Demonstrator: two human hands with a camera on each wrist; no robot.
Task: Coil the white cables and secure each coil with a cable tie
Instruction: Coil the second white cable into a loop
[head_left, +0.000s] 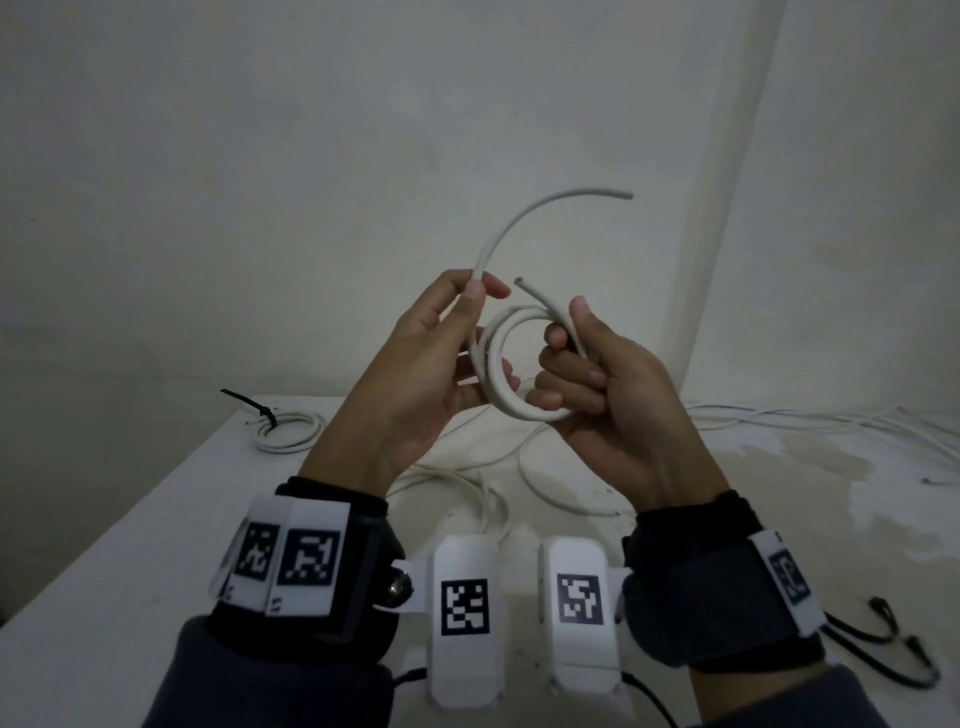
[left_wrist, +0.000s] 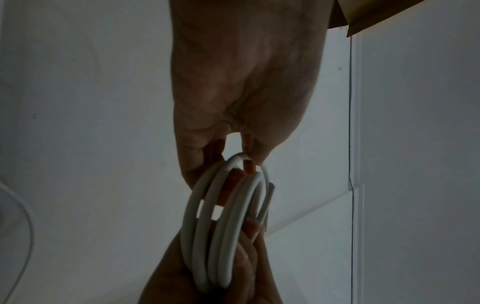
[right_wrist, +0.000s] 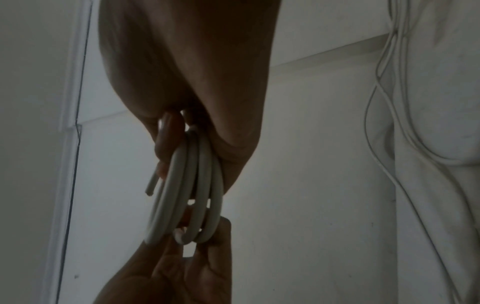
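Note:
Both hands hold a small white cable coil (head_left: 511, 374) up in the air above the table. My left hand (head_left: 441, 353) pinches the cable between thumb and forefinger at the coil's left side; the free tail (head_left: 545, 208) arcs up and to the right from that pinch. My right hand (head_left: 587, 374) grips the coil's right side, with the short cut end (head_left: 524, 285) sticking out past its thumb. The wrist views show the coil's three loops edge-on (left_wrist: 221, 226) (right_wrist: 189, 195) between both hands. A finished coil (head_left: 285, 431) with a black cable tie (head_left: 254, 405) lies at the table's far left.
Loose white cables (head_left: 779, 421) run across the white table (head_left: 130, 545) behind and under my hands. Black cable ties (head_left: 893, 639) lie near the right front edge. A pale wall rises right behind the table.

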